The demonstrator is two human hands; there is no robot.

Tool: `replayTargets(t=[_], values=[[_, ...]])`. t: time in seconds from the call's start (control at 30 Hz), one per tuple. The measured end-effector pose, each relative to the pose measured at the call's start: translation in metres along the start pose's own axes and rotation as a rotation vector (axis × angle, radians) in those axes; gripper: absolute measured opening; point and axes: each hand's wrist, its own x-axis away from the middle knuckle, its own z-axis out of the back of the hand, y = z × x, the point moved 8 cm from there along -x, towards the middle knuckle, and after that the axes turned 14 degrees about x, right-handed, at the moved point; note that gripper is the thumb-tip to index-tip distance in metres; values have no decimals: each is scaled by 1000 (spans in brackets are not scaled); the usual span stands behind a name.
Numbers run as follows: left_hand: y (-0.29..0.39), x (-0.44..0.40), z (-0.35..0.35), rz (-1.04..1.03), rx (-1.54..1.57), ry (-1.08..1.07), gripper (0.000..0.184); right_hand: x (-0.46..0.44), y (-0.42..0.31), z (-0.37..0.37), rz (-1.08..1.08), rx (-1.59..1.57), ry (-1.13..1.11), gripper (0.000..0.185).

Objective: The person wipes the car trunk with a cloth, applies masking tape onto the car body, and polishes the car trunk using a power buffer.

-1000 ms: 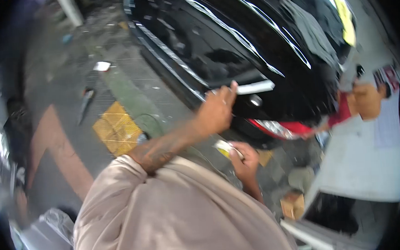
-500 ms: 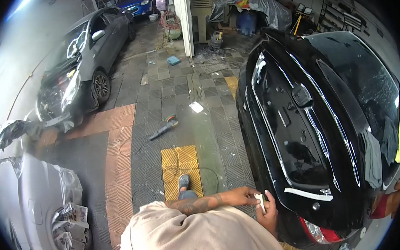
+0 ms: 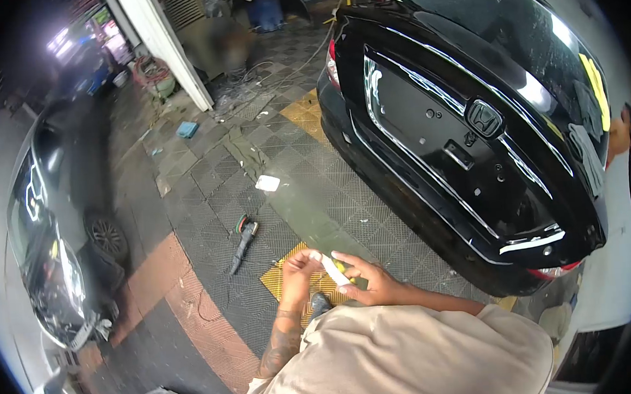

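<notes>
A short strip of white tape stretches between my two hands in front of my chest. My left hand pinches its upper end. My right hand grips the lower end between thumb and fingers, with a small yellow-green thing partly hidden by the fingers. To the right stands a black car, its rear towards me. Another white strip is stuck along the lower corner of its trunk lid.
A corded polisher lies on the tiled floor, beyond it a white sheet and a blue cloth. A grey car stands left. Grey cloths hang on the black car; another person's arm shows at the right edge.
My view has turned and tilted. My hands have moved away from the black car to in front of me, and the white strip now spans between them.
</notes>
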Motion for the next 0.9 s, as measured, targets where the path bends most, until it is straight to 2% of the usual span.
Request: replayTargets(t=[0.03, 0.07, 0.13, 0.17, 0.2, 0.27, 0.3, 0.33, 0.37, 0.4, 0.43, 0.47, 0.53, 0.6, 0.67, 0.7, 0.73, 0.8, 0.83, 0.9], values=[[23, -13, 4, -30, -46, -24, 5, -11, -11, -2, 93, -18, 45, 70], [45, -28, 6, -62, -93, -51, 4, -23, -6, -7, 81, -22, 65, 70], [96, -53, -7, -204, -315, -66, 4, -39, -6, -2, 221, 319, 297, 68], [125, -61, -27, -295, -367, -59, 2, -53, 14, 1, -87, 186, 172, 70], [151, -70, -44, -378, -484, -68, 4, -60, 26, 2, -99, 182, 196, 70], [179, -91, -82, -564, -747, -183, 9, -65, 82, 2, -367, -2, 293, 67], [182, -109, -89, -566, -747, -201, 9, -71, 77, 9, -382, 50, 283, 69], [177, -132, -92, -469, -715, -215, 10, -74, 70, 19, -380, 54, 297, 69], [170, -154, -95, -368, -686, -226, 12, -79, 53, 27, -265, 116, 326, 68], [171, -174, -101, -367, -690, -236, 12, -84, 42, 31, -150, 178, 354, 67], [169, -196, -114, -361, -719, -296, 13, -88, 36, 37, 77, 373, 532, 62], [167, -216, -128, -356, -749, -355, 13, -96, 36, 46, 79, 375, 544, 62], [160, -248, -162, -381, -853, -481, 14, -116, 59, 54, -224, 216, 318, 57], [141, -289, -183, -364, -849, -582, 15, -134, 107, 60, -254, 178, 383, 56], [131, -316, -203, -415, -956, -588, 15, -145, 125, 87, -127, 182, 645, 58], [124, -336, -207, -310, -854, -573, 17, -151, 135, 96, -127, 143, 690, 59], [121, -354, -214, -308, -857, -569, 17, -160, 146, 102, -127, 139, 688, 59], [119, -383, -234, -309, -920, -613, 18, -171, 157, 126, -84, 131, 865, 63], [121, -395, -244, -352, -1026, -618, 18, -181, 163, 136, -81, 206, 884, 66], [115, -423, -257, -376, -992, -668, 15, -198, 166, 156, -115, 266, 895, 67]])
